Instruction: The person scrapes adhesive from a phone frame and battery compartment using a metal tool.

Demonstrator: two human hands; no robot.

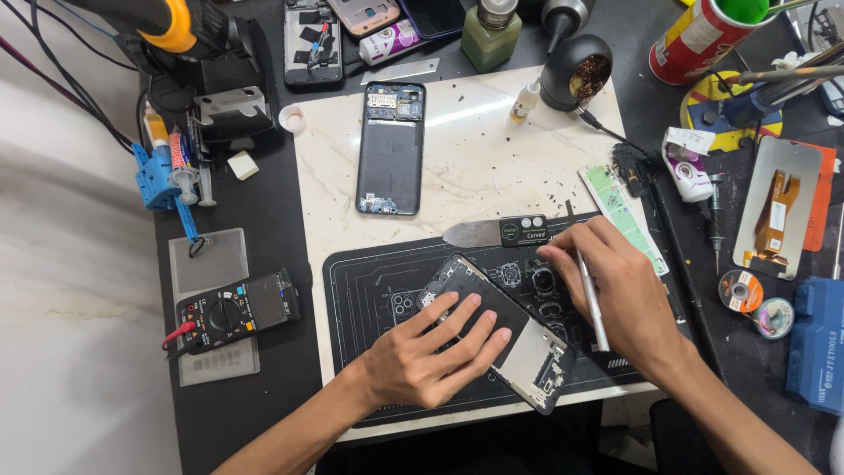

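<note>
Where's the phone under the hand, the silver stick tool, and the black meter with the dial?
opened phone (527, 361), head view, bare inner frame.
silver tool (592, 303), head view, mid-shaft.
black multimeter (236, 310), head view, dial.

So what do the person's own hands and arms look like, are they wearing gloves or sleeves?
No gloves and no sleeves in view. Both the left hand and the right hand are bare, and both forearms are uncovered as far as the bottom edge of the picture. No watch, ring or wristband shows on either. The fingernails are short and plain. No cables or markings on them.
</note>
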